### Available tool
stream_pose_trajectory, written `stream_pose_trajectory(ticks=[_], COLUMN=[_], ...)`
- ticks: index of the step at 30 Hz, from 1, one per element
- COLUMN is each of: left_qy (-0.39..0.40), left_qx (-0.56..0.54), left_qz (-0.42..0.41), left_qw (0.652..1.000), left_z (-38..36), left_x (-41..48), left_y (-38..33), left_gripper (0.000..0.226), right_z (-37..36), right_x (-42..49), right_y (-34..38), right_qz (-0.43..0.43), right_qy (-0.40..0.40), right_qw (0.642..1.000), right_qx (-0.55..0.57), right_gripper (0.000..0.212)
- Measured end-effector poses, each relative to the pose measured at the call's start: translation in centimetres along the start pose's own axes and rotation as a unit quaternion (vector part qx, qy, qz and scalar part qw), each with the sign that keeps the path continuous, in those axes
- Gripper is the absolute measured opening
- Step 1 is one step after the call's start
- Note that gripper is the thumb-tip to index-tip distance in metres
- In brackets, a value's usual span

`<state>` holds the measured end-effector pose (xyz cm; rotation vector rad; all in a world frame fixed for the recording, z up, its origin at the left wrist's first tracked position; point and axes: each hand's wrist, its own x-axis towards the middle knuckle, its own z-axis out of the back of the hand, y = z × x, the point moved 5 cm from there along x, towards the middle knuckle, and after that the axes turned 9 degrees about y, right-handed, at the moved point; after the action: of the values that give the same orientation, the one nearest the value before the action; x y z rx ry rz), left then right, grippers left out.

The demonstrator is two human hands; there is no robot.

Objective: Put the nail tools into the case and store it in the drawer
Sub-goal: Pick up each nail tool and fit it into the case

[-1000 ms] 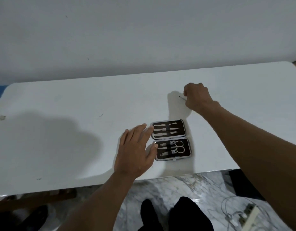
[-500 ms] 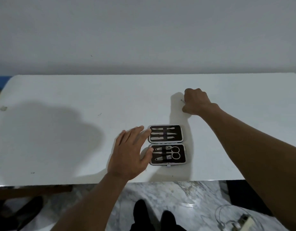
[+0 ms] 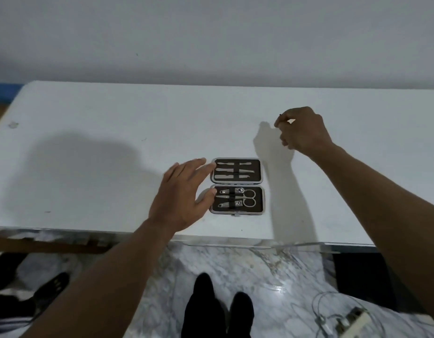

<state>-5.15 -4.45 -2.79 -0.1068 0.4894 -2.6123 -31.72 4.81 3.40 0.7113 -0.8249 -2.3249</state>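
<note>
An open nail tool case with a dark lining lies on the white table near its front edge. Metal tools, among them clippers and small scissors, sit strapped in both halves. My left hand lies flat with its fingers spread, fingertips touching the case's left edge. My right hand is lifted off the table behind and right of the case, fingers pinched on a thin nail tool of which only a dark tip shows. No drawer is in view.
A grey wall rises behind the table. Below the front edge lies a marble floor with my dark shoes, a white cable and plug at the lower right and dark footwear at the lower left.
My right hand has closed on the thin tool and raised it off the table. My left hand stays at the case's left edge. The camera tilted down slightly.
</note>
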Motion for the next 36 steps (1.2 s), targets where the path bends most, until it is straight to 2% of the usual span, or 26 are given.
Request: stream_pose_trajectory(ticks=[3,6,9,10,12,16,20,27,36], left_qy=[-0.008,-0.008,-0.015,-0.017,-0.024,-0.028,-0.030,-0.024,-0.020], left_qx=[-0.006,-0.004,-0.001,-0.002,0.000,0.004,0.009,0.009,-0.012], left_qz=[-0.003,-0.006,-0.008,-0.010,-0.015,-0.022,-0.027,-0.024,-0.020], left_qw=[1.000,1.000,1.000,1.000,1.000,0.999,0.999,0.999,1.000], left_z=[0.0,0.0,0.0,0.0,0.1,0.0,0.1,0.1,0.2], left_x=[0.0,0.0,0.0,0.0,-0.1,-0.2,-0.1,-0.1,0.0], left_y=[-0.1,-0.1,-0.1,-0.1,-0.2,-0.1,-0.2,-0.2,-0.1], left_gripper=[0.054,0.055,0.055,0.055,0.054,0.053,0.053,0.053,0.054], right_z=[-0.4,-0.8,-1.0,-1.1,-1.0,-1.3,-1.3,-3.2,-4.1], right_x=[-1.4,-2.2,-2.8,-2.9,-3.3,-4.4,-5.3,-5.5,-5.0], right_y=[-0.8,-1.3,-1.6,-1.7,-1.4,-0.9,-0.6,0.2,1.1], right_qz=[-0.008,-0.005,-0.011,-0.004,0.032,0.094,0.128,0.168,0.194], right_qy=[0.016,0.043,0.075,0.081,0.087,0.111,0.103,0.116,0.121], right_qw=[0.996,0.995,0.991,0.991,0.992,0.989,0.979,0.948,0.927], right_qx=[0.082,0.091,0.107,0.109,0.080,-0.019,-0.120,-0.243,-0.297], right_gripper=[0.022,0.019,0.032,0.030,0.019,0.022,0.024,0.016,0.013])
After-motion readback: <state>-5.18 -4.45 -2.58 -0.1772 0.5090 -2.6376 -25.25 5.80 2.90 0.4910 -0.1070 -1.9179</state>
